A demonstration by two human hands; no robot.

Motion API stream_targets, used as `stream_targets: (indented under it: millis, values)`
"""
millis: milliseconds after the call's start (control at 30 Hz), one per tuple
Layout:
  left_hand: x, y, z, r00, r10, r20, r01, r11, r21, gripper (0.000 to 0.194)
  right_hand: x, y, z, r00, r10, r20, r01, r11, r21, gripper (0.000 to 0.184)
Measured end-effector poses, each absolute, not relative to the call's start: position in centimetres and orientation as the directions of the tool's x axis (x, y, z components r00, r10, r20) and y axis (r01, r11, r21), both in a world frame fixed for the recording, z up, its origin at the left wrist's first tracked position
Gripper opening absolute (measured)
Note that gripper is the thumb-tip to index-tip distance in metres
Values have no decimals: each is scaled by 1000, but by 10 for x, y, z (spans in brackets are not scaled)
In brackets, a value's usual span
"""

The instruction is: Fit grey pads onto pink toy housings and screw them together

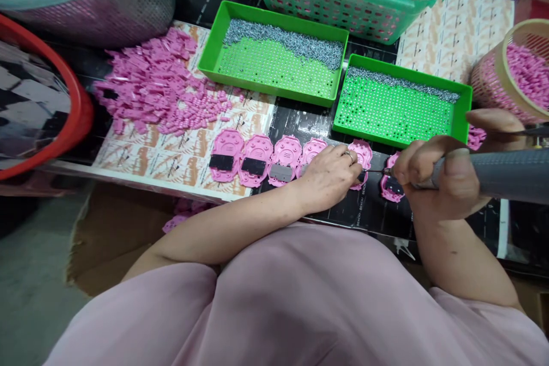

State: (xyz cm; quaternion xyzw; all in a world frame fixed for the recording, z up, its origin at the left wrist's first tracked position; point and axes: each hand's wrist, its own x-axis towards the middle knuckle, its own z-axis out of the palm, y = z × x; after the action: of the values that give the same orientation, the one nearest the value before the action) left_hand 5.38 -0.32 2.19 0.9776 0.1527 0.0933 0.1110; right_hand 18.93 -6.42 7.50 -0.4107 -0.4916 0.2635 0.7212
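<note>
My right hand [446, 177] is wrapped round a grey electric screwdriver [514, 174], held nearly level with its thin bit pointing left. The bit's tip reaches a pink plastic casing [360, 152] with a black plate on it. Curled fingers of my left hand [332, 177], one wearing a ring, press on that casing and hide part of it. Left of this hand stand more pink casings [228, 146] in a row, with black or grey plates across them. Another pink casing [392, 186] lies beneath the screwdriver's front end, partly covered by my right hand.
Two green trays of small screws [274, 91] [398, 134] lie behind the row. Loose pink parts [150, 86] are heaped at the left, near a red-rimmed tub [79, 103]. A green basket [326, 8] of pink pieces stands behind; a yellowish basket [493, 80] is at right.
</note>
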Motion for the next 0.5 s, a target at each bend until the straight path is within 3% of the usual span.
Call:
stream_targets:
  millis: [133,333,367,467,500]
  values:
    - [55,-2,22,942,315,120,270,-918,292,15,192,-64,71,335,807,485,12,512,-859,6]
    - [55,-1,22,943,308,125,262,-921,289,14,198,-60,75,222,830,511,1,524,-851,37]
    - [55,-1,22,942,309,128,263,-921,288,13,201,-57,78,266,815,515,30,527,-849,39]
    - [55,-1,22,937,318,141,270,-921,282,13,213,-38,88,411,726,552,145,545,-826,13]
    - [55,-1,21,935,323,147,275,-921,277,13,218,-30,89,432,713,552,168,538,-826,26]
